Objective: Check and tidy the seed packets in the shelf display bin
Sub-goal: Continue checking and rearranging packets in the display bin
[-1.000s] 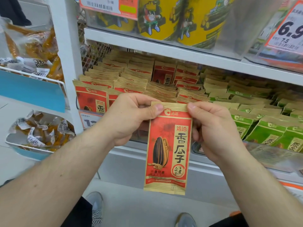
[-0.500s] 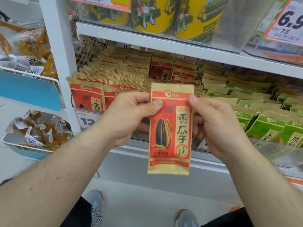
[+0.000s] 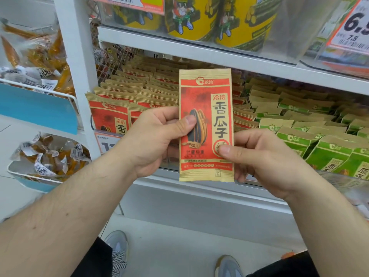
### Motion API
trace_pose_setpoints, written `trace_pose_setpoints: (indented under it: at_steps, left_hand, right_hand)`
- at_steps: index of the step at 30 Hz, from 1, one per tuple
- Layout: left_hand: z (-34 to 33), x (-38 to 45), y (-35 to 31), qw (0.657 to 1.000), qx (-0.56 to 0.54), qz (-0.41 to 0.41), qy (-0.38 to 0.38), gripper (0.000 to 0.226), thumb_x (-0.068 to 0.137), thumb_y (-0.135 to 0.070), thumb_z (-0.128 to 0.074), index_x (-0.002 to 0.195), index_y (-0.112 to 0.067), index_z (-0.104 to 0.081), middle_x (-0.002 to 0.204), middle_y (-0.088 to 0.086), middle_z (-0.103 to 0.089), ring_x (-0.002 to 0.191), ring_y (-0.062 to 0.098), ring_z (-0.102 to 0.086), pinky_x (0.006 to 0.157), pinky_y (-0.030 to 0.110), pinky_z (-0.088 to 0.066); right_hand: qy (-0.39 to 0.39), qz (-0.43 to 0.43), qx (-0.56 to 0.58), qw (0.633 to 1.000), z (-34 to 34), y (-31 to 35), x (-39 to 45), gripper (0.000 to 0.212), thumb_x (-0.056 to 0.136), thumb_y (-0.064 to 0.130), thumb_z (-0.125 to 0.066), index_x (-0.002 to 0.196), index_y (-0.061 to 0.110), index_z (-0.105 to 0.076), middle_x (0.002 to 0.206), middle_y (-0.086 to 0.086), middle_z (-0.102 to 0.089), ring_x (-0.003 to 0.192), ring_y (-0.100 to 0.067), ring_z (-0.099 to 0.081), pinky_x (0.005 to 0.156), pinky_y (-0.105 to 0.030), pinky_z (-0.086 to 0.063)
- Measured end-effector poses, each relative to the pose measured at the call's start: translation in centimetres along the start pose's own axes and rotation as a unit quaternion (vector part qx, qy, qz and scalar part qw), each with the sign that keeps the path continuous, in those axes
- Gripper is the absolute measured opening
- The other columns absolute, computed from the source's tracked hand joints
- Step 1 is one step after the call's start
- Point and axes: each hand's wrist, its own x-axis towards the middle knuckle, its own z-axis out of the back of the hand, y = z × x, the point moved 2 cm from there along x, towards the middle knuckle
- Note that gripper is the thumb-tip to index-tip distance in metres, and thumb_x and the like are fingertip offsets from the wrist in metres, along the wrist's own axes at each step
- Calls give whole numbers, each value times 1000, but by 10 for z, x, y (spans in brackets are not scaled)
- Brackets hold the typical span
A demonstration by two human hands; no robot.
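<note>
- At the far left, wire baskets [image 3: 38, 90] hold clear bags of orange snacks [image 3: 50, 154].
- The white shelf upright [image 3: 79, 76] stands between those baskets and the display bin.
- Rows of red seed packets [image 3: 111, 116] stand upright in the left part of the bin, with a price tag [image 3: 105, 142] on the bin's front below them.
- The left hand [image 3: 151, 140] grasps 1 red seed packet [image 3: 205, 108] by its left edge, thumb pressed on the front over the printed seed.
- That packet is held upright in front of the bin, clear of the stacked rows.
- The right hand [image 3: 265, 162] pinches the packet's lower right edge, thumb on the front.
- Green seed packets [image 3: 311, 142] fill the right part of the bin.
- Yellow tubs [image 3: 235, 23] sit on the shelf above.
</note>
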Motion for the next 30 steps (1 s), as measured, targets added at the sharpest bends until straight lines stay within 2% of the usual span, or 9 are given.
trace_pose_setpoints:
  at_steps: [4, 12, 16, 19, 20, 23, 26, 28, 30]
  left_hand:
    - [1, 0, -2, 999, -25, -19, 7, 35, 73, -23, -63, 103, -7, -68, 81, 8, -73, 60, 16, -69, 45, 24, -52]
    - [1, 0, -2, 999, -28, -32, 5, 34, 73, -22, -63, 103, -7, -68, 82, 8, -73, 61, 16, -69, 45, 23, -52]
    - [1, -2, -3, 999, -23, -30, -4, 34, 73, -24, -64, 103, -10, -69, 84, 8, -74, 64, 16, -70, 46, 26, -53]
    - [1, -4, -5, 992, 65, -77, -81, 40, 73, -29, -74, 110, -18, -65, 93, 1, -75, 76, 17, -74, 55, 33, -57]
    - [3, -5, -5, 979, 119, -112, -118, 44, 72, -34, -81, 111, -25, -63, 98, -3, -74, 80, 16, -74, 59, 35, -58]
    - [-7, -12, -10, 973, 141, -167, -78, 38, 75, -44, -75, 107, -31, -62, 102, -8, -72, 87, 13, -73, 68, 34, -60]
    - [-18, -15, -5, 996, 14, -90, -5, 30, 78, -40, -71, 97, -18, -65, 92, 6, -71, 82, 24, -70, 72, 47, -59]
    - [-16, -12, 0, 998, -18, -45, -32, 24, 78, -23, -73, 99, -15, -65, 93, 10, -72, 82, 27, -69, 75, 47, -57]
    - [-13, -10, 2, 998, -45, -16, -39, 30, 72, -17, -67, 103, -16, -67, 96, 5, -75, 85, 22, -72, 77, 41, -57]
  right_hand:
    - [70, 17, 24, 997, 6, -3, -1, 70, 53, 54, -87, 94, -1, -72, 85, -44, -58, 48, -14, -57, 46, -22, -49]
    - [86, 21, 28, 996, 6, -3, 0, 64, 59, 54, -84, 99, 6, -74, 85, -39, -61, 51, -13, -58, 49, -21, -51]
    - [46, 25, 28, 998, 3, 0, -3, 60, 59, 54, -85, 97, 9, -76, 87, -39, -63, 50, -17, -57, 46, -23, -49]
    - [-48, 81, 15, 995, -9, 13, -10, 22, 74, 26, -83, 96, 22, -80, 82, -20, -73, 51, -18, -56, 40, -20, -43]
    - [-90, 110, 4, 990, -15, 17, -13, 24, 78, 13, -79, 99, 26, -78, 79, -9, -75, 51, -11, -58, 41, -17, -43]
    - [-201, 248, -175, 931, -35, 20, -18, 41, 77, 18, -75, 116, 33, -69, 65, 4, -69, 51, 0, -49, 52, -11, -42]
    - [-222, 293, -375, 851, -49, 8, -14, 56, 72, 37, -71, 124, 19, -67, 61, 15, -50, 56, -3, -43, 57, -13, -43]
    - [-187, 289, -355, 869, -52, 2, -11, 53, 73, 36, -72, 123, 20, -68, 62, 13, -51, 58, -5, -45, 58, -17, -45]
    - [-183, 251, -228, 923, -49, 2, -9, 37, 74, 27, -72, 111, 31, -71, 66, 7, -63, 61, -7, -57, 60, -26, -52]
